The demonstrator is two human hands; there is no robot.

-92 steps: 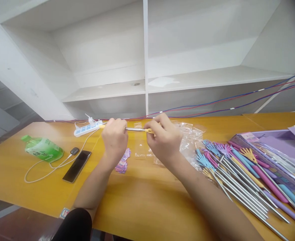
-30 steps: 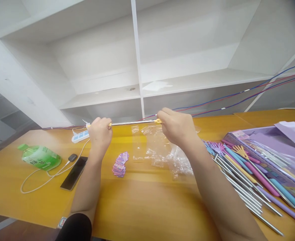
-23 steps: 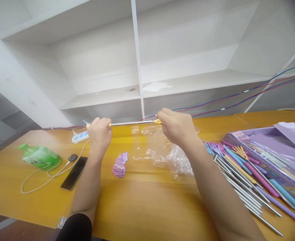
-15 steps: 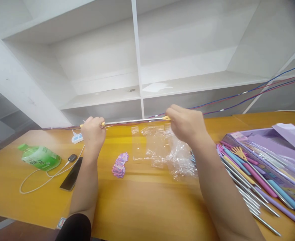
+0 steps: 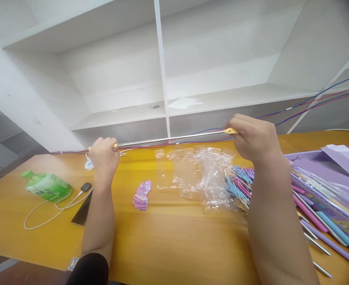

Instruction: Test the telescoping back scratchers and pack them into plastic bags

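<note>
A telescopic back scratcher (image 5: 168, 139) with a thin metal rod and yellow ends is stretched between my two hands above the table. My left hand (image 5: 105, 153) is closed around one yellow end, and a bit of it shows on either side of the fist. At the other yellow end, my right hand (image 5: 253, 138) is closed too; its fingers hide most of that end. Below the rod lie clear plastic sleeves (image 5: 189, 172) and a small pile of pink-purple cards (image 5: 142, 195). Blue, pink and purple hand-shaped scratcher heads (image 5: 239, 184) lie left of my right forearm.
More scratchers with coloured handles (image 5: 337, 229) lie at the right, beside a purple box (image 5: 308, 157). A green bottle (image 5: 48, 187), a white cable (image 5: 29, 226) and a dark phone (image 5: 82, 211) are at the left. White shelving (image 5: 159, 59) and wires (image 5: 303, 105) stand behind the wooden table (image 5: 174, 245).
My right hand has moved right and slightly up, and my left hand slightly left. The rod between them is now longer. More scratcher heads show beside my right forearm.
</note>
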